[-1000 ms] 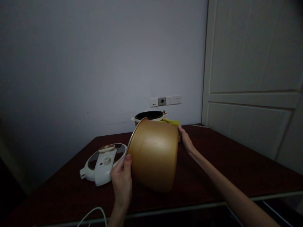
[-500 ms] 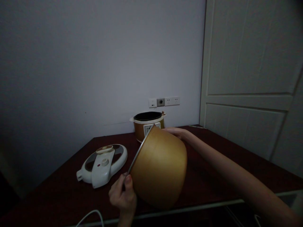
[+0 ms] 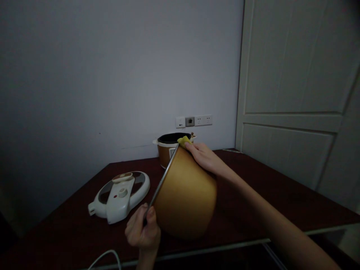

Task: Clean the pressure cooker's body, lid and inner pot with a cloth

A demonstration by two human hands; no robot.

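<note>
A gold inner pot (image 3: 185,195) is tilted on its side, its mouth facing left and away from me. My left hand (image 3: 144,227) grips the lower part of its metal rim, thumb on the outside and fingers over the edge. At the top of the rim, my right hand (image 3: 203,155) presses a yellow cloth (image 3: 184,141) against the pot. The inside of the pot is hidden. Behind it stands the pressure cooker body (image 3: 164,152), lidless and partly covered by the pot. Its white lid (image 3: 120,197) lies on the table to the left.
A dark red table (image 3: 247,187) carries everything and meets the wall at the back. Several sockets and a switch (image 3: 194,120) are on that wall. A white cable (image 3: 105,255) curves at the front edge. A white panelled door (image 3: 289,150) stands on the right.
My right hand has come from behind the pot to the top of its rim, bringing the yellow cloth into view. The pot has shifted slightly left and up; my left hand keeps its grip.
</note>
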